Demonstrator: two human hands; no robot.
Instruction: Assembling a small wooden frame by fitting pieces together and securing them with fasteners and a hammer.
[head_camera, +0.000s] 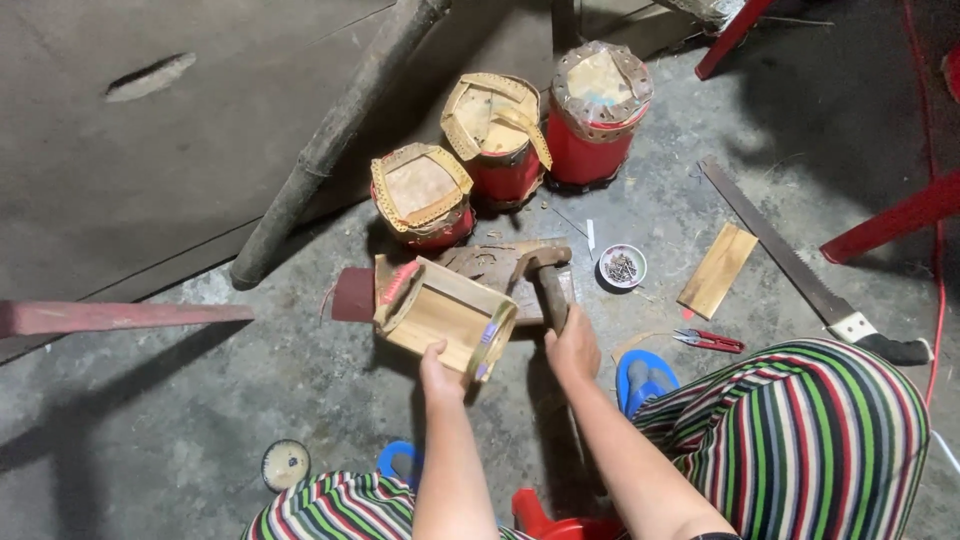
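1. Scene was a rough grey concrete floor (200, 400) with dust and scraps; the person sat low, striped trousers (800, 430) at 4 to 6 o'clock.
2. Left hand (440, 368) gripped the near edge of a small bamboo-and-wood box frame (445, 315), fingers wrapped on its lower corner. Frame lay tilted on the floor at centre, red trim on its far-left corner.
3. Right hand (573, 350) was closed around the handle of a hammer (545, 275); hammer head sat at 12 o'clock from that hand, over a worn wooden block (490, 265) just behind the frame.
4. Three finished red drums (500, 135) with woven gold edging stood in a row at 12 o'clock, touching or nearly so.
5. Small white dish of nails (622, 266) at 2 o'clock from the hammer, near it.
6. Flat wood slat (717, 270) and a hand saw (800, 265) lay at 3 o'clock; red-handled snips (710, 341) just below the slat.
7. A long bamboo pole (330, 140) leaned at 10 to 11 o'clock.
8. Blue sandals (642, 378) under the knees; round disc (285, 464) at 7 o'clock.
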